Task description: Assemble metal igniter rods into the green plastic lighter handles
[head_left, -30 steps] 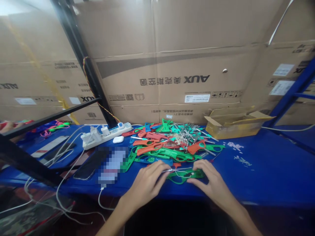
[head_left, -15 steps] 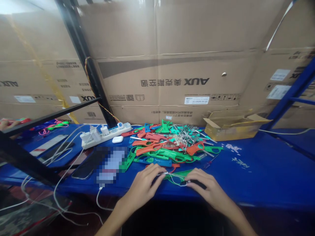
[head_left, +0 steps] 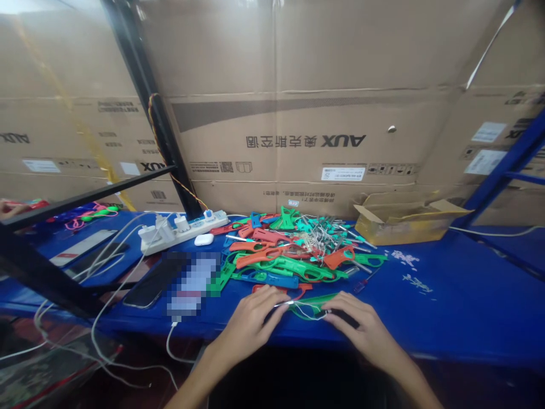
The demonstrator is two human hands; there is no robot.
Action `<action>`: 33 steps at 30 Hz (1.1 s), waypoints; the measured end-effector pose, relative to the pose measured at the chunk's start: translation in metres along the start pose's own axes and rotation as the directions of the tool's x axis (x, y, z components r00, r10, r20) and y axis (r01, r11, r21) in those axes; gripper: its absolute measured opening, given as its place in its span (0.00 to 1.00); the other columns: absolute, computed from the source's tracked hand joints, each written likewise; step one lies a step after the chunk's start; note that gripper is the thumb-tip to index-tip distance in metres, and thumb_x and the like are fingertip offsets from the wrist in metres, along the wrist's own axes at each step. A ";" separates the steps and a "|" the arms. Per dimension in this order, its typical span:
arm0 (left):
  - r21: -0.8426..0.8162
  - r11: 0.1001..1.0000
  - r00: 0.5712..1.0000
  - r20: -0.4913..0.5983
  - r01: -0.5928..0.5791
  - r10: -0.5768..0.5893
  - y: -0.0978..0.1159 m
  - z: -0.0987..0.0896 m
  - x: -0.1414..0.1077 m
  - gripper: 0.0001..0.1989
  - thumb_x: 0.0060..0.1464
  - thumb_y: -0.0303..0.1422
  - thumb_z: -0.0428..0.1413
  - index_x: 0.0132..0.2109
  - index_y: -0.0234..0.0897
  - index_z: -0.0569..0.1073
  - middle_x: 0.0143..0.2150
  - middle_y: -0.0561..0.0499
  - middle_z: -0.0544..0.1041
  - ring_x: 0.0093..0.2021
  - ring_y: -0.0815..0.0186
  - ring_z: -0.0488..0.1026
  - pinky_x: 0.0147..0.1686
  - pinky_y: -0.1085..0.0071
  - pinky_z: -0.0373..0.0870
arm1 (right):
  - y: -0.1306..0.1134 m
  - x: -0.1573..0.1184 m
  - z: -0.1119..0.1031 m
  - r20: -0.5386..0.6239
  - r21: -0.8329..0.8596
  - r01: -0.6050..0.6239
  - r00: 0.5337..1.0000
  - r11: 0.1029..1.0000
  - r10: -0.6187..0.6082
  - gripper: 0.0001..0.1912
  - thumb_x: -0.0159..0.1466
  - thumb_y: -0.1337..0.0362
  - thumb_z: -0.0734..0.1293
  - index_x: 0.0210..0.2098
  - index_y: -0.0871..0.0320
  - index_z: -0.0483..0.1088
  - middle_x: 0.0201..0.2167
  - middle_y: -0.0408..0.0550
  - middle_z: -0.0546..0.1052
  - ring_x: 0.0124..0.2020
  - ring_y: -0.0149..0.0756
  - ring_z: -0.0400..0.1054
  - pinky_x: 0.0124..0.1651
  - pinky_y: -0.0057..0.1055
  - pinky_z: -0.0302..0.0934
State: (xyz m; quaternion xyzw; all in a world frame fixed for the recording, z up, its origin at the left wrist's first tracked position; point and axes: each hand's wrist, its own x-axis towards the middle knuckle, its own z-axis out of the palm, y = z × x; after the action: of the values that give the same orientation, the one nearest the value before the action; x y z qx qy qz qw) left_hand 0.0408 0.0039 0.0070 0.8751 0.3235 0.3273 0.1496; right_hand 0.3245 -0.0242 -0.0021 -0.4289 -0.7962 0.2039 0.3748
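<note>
Near the table's front edge my left hand (head_left: 256, 320) pinches one end of a thin white wire (head_left: 303, 309), at a small silvery piece. My right hand (head_left: 356, 321) is closed at the wire's other end, on a small part mostly hidden by the fingers. The wire curves between the two hands. Under it lies a green plastic shell (head_left: 313, 304) on the blue table (head_left: 460, 307). Just beyond is a pile of orange, green and blue lighter shells (head_left: 264, 258), with a tangle of wired metal parts (head_left: 321, 234) on its right.
An open cardboard box (head_left: 404, 227) stands at the back right, with small pink pieces (head_left: 404, 258) in front. A screwdriver (head_left: 361, 284) lies right of the pile. Phones (head_left: 155, 281) and a power strip (head_left: 191, 232) are left. Another person's hand (head_left: 11, 209) shows far left.
The dark part that showed at my right fingertips is now less visible, and the wire between my hands has changed its curve. The view has shifted slightly.
</note>
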 end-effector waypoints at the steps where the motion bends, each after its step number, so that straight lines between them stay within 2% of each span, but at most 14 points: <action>1: 0.013 1.000 1.000 0.004 -0.006 0.006 0.000 0.001 0.000 0.10 0.73 0.32 0.50 0.55 0.42 0.74 0.49 0.49 0.80 0.48 0.61 0.76 0.48 0.65 0.72 | 0.000 0.000 0.000 0.001 -0.002 -0.003 1.000 1.000 0.003 0.07 0.73 0.58 0.66 0.44 0.49 0.76 0.40 0.42 0.81 0.43 0.38 0.74 0.52 0.34 0.64; 8: 0.080 0.996 0.999 -0.001 -0.046 0.046 -0.001 0.004 -0.003 0.11 0.73 0.32 0.50 0.57 0.42 0.73 0.49 0.49 0.80 0.48 0.60 0.78 0.49 0.63 0.74 | -0.002 0.000 0.000 0.017 -0.003 0.015 1.000 1.000 -0.015 0.09 0.74 0.59 0.65 0.39 0.51 0.75 0.36 0.41 0.79 0.39 0.36 0.73 0.51 0.33 0.62; 12: 0.088 0.994 0.997 -0.009 -0.070 0.071 0.000 0.003 -0.003 0.11 0.72 0.31 0.50 0.57 0.41 0.73 0.48 0.49 0.80 0.48 0.60 0.78 0.48 0.64 0.74 | -0.001 0.001 0.001 0.003 0.002 0.017 1.000 1.000 -0.017 0.07 0.74 0.60 0.65 0.40 0.51 0.75 0.36 0.41 0.79 0.39 0.35 0.72 0.50 0.33 0.62; 16: 0.092 0.993 0.997 -0.013 -0.079 0.081 0.001 0.001 -0.004 0.08 0.71 0.32 0.52 0.53 0.40 0.73 0.47 0.48 0.80 0.48 0.60 0.78 0.48 0.65 0.74 | 0.001 0.001 0.003 -0.029 0.022 0.027 0.999 0.999 -0.026 0.05 0.72 0.60 0.67 0.40 0.52 0.73 0.36 0.42 0.78 0.40 0.35 0.72 0.48 0.32 0.63; 20: 0.094 0.993 0.997 -0.023 -0.073 0.076 0.003 0.000 -0.005 0.05 0.71 0.35 0.54 0.48 0.40 0.73 0.43 0.50 0.81 0.43 0.61 0.79 0.42 0.68 0.73 | 0.002 0.000 0.003 -0.033 0.015 0.007 0.999 1.000 -0.006 0.05 0.71 0.60 0.68 0.39 0.53 0.72 0.36 0.44 0.77 0.39 0.36 0.72 0.45 0.31 0.64; 25: 0.109 0.992 0.998 -0.028 -0.059 0.063 0.005 0.001 -0.004 0.06 0.72 0.35 0.52 0.47 0.40 0.72 0.41 0.51 0.80 0.40 0.62 0.79 0.39 0.69 0.71 | 0.004 -0.001 0.004 -0.033 0.020 -0.018 0.999 1.000 0.019 0.05 0.71 0.59 0.68 0.43 0.53 0.73 0.36 0.44 0.76 0.38 0.36 0.72 0.44 0.31 0.65; 33: 0.114 0.993 0.999 -0.016 -0.040 0.042 0.002 0.003 -0.003 0.06 0.72 0.35 0.52 0.49 0.40 0.72 0.43 0.50 0.80 0.43 0.61 0.78 0.41 0.67 0.72 | 0.002 -0.003 0.003 -0.009 0.062 -0.037 0.999 0.997 0.037 0.06 0.71 0.59 0.68 0.46 0.52 0.74 0.38 0.44 0.77 0.39 0.36 0.73 0.44 0.30 0.66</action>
State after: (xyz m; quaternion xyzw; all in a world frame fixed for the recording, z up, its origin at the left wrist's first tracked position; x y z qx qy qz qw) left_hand 0.0422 0.0005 0.0046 0.8856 0.3249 0.3195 0.0898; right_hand 0.3245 -0.0257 -0.0064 -0.4328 -0.7797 0.2331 0.3879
